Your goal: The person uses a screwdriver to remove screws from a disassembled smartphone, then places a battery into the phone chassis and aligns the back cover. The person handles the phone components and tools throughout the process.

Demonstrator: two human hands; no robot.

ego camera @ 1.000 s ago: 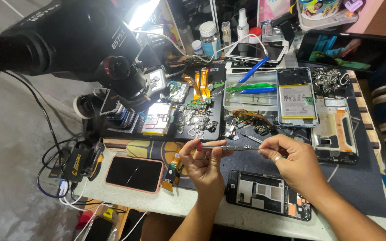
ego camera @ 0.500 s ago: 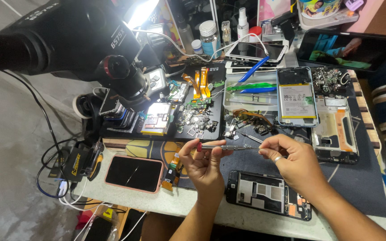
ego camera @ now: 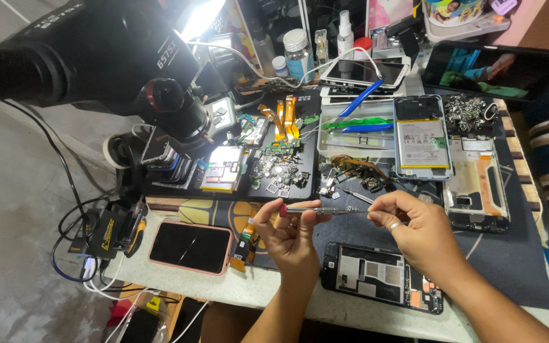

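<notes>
1. Head view: the left hand (ego camera: 290, 238) gripped a slim screwdriver (ego camera: 322, 210) near its red-capped end, fingers clamped around the handle.
2. The right hand (ego camera: 417, 232), at three o'clock from the left, pinched the same screwdriver at its metal tip end, thumb and fingers together on it.
3. The screwdriver lay roughly level between both hands, raised above the dark mat (ego camera: 509, 254) on the worktop (ego camera: 268, 292).
4. At six o'clock from the right hand an opened phone frame (ego camera: 382, 276) lay just inside the worktop's near edge.
5. At nine o'clock from the left hand a phone in a pink case (ego camera: 190, 246) lay face up, close to the near edge.
6. At twelve o'clock from the hands sat a tray of small parts (ego camera: 281, 171), with a battery (ego camera: 422, 136) at one o'clock.
7. A second opened phone body (ego camera: 478, 190) lay at two o'clock from the right hand.
8. A microscope (ego camera: 115, 63) overhung the worktop at ten o'clock.
9. Open mat remained at four o'clock from the right hand.
</notes>
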